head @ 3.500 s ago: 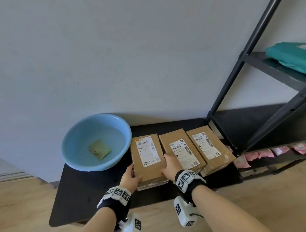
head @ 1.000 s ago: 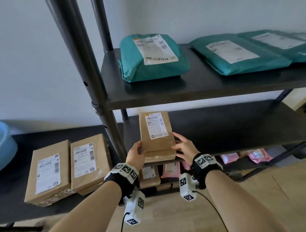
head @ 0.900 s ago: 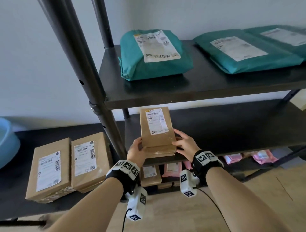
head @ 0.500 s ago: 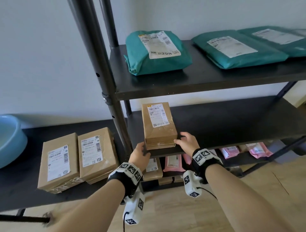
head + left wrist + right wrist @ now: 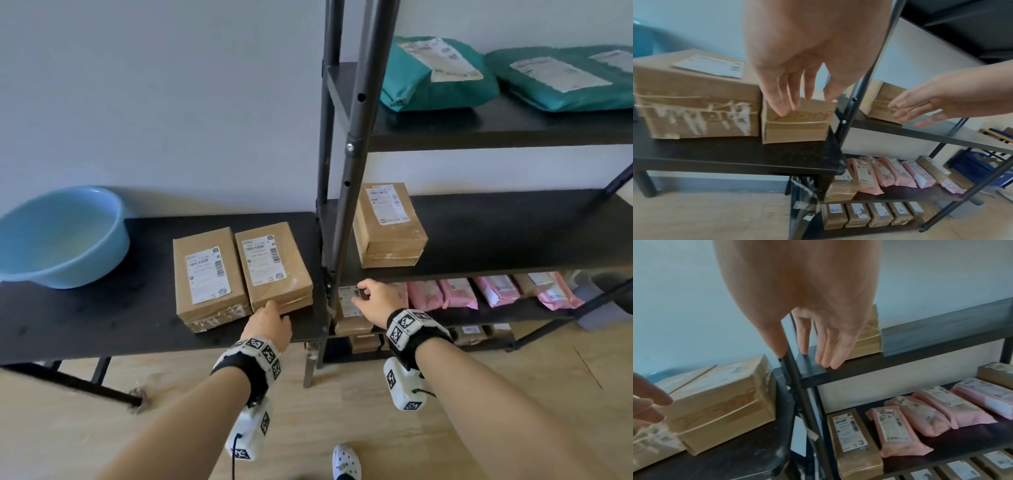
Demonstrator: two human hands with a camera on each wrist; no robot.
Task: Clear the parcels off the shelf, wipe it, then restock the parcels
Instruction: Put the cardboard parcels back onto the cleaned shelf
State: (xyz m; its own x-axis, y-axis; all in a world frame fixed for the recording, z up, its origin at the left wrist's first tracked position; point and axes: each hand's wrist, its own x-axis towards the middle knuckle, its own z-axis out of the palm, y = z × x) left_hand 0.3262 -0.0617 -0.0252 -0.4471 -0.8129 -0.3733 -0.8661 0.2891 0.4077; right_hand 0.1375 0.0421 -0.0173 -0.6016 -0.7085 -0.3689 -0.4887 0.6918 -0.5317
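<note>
One brown parcel (image 5: pixel 387 222) lies on the middle shelf (image 5: pixel 513 240) at its left end, with nothing touching it. Two more brown parcels (image 5: pixel 205 270) (image 5: pixel 274 267) lie side by side on the black side table (image 5: pixel 102 318). My left hand (image 5: pixel 270 320) is at the near end of the right-hand table parcel (image 5: pixel 797 120), its straight fingers (image 5: pixel 781 104) touching the top front edge. My right hand (image 5: pixel 373 298) hovers empty in front of the shelf's front edge, fingers (image 5: pixel 828 345) straight, below the shelved parcel (image 5: pixel 869 337).
A dark shelf post (image 5: pixel 352 171) stands between the table and the shelf, between my hands. A blue basin (image 5: pixel 61 236) sits at the table's left end. Teal mailers (image 5: pixel 435 72) lie on the top shelf, pink mailers (image 5: pixel 459 291) and small brown boxes on the lower ones.
Both hands have let go of the parcel, which now rests on the middle shelf. They have moved left and down, and my left hand has reached the right-hand parcel on the table.
</note>
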